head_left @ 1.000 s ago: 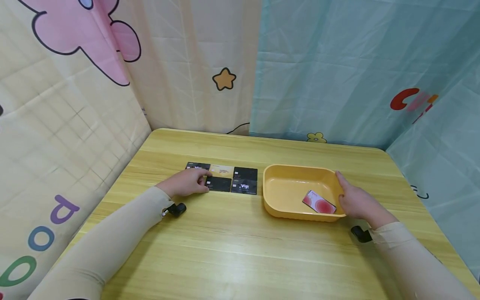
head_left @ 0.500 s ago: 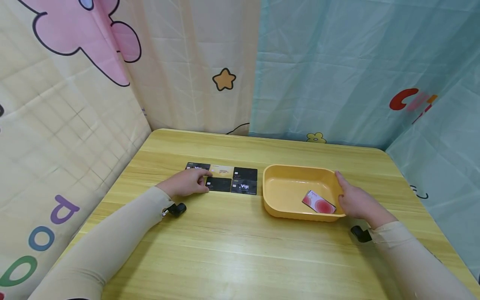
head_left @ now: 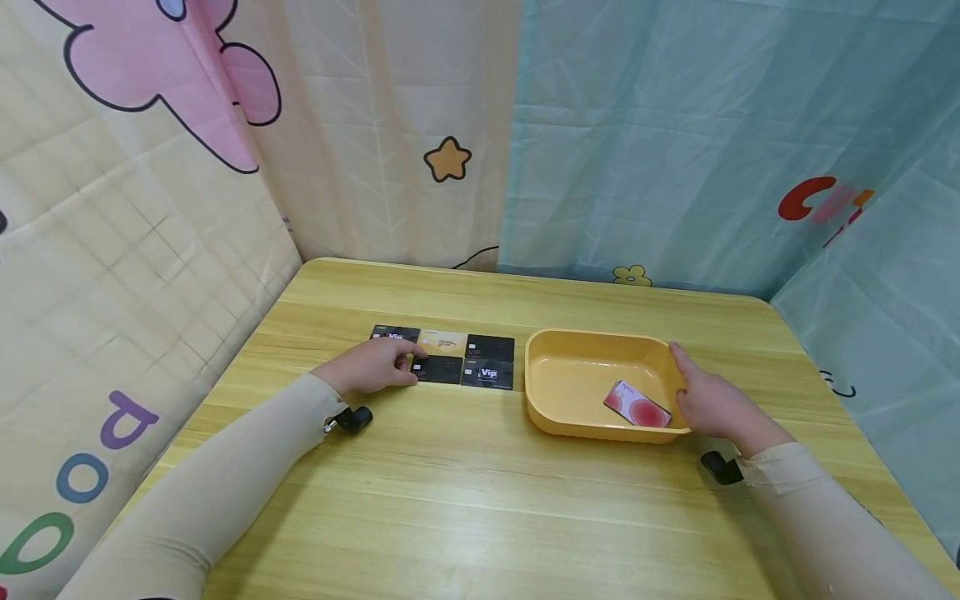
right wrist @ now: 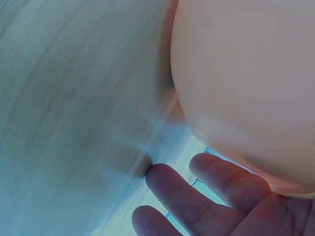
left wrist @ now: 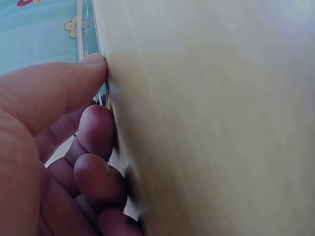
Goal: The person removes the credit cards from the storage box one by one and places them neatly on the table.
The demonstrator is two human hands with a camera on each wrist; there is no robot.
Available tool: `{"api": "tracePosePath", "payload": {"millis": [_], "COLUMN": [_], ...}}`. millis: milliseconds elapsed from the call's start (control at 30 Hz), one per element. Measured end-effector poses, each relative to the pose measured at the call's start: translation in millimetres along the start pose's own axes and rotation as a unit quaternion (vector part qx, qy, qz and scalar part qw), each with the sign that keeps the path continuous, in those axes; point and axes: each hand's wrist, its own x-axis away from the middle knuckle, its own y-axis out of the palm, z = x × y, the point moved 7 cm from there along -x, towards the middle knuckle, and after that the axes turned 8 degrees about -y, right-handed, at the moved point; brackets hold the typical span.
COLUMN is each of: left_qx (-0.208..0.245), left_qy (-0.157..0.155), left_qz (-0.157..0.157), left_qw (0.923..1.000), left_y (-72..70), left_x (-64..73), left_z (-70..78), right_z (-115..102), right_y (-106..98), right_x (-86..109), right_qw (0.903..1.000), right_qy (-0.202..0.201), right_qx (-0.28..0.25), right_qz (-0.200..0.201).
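Observation:
My left hand (head_left: 371, 365) is over the left part of a block of cards on the table. Its thumb and index finger pinch a black VIP card (head_left: 442, 370) in the near row. Behind that lie a gold card (head_left: 444, 342) and a partly covered black card (head_left: 395, 332). To the right are another black card (head_left: 492, 348) and a black Vip card (head_left: 487, 373). My right hand (head_left: 716, 402) rests against the right side of a yellow plastic basket (head_left: 573, 429), fingers extended in the right wrist view. A pink-and-white card (head_left: 638, 405) lies inside the basket.
The wooden table (head_left: 450, 500) carries the cards left of centre, with the basket close to their right. Patterned curtains (head_left: 637, 125) hang behind and at both sides. A small black device (head_left: 354, 418) sits at the left cuff, another (head_left: 722, 468) at the right.
The left index finger has shifted slightly nearer and to the right, onto the edge of the near black card. The right hand, basket and cards look unmoved.

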Motion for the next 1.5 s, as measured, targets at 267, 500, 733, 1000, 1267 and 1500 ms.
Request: {"api": "tracePosePath", "payload": {"millis": [267,500,733,1000,1267,1500], "left_qx": [0.005,0.004,0.003,0.021,0.073,0.093], "left_qy": [-0.002,0.005,0.006,0.005,0.021,0.075], "left_qz": [-0.002,0.000,0.000,0.000,0.018,0.025], "left_qw": [1.0000,1.0000,1.0000,0.9998,0.9970,0.9925], "left_y": [-0.5,0.7,0.3,-1.8,-15.0,-30.2], "left_x": [1.4,0.2,0.3,1.8,5.7,9.2], "left_z": [-0.1,-0.6,-0.2,-1.0,11.6,50.4], "right_z": [0,0,-1,-2,-1,-2], "right_y": [0,1,1,1,1,0], "right_x": [-0.7,-0.8,-0.3,0.5,0.8,1.2], "right_qw": [1.0000,0.9999,0.9999,0.9999,1.0000,1.0000], "right_qy": [0.004,0.010,0.007,0.004,0.002,-0.002], "right_qx": [-0.004,-0.008,-0.010,-0.013,-0.010,0.000], "right_qz": [-0.002,-0.008,-0.008,-0.005,0.001,0.004]}}
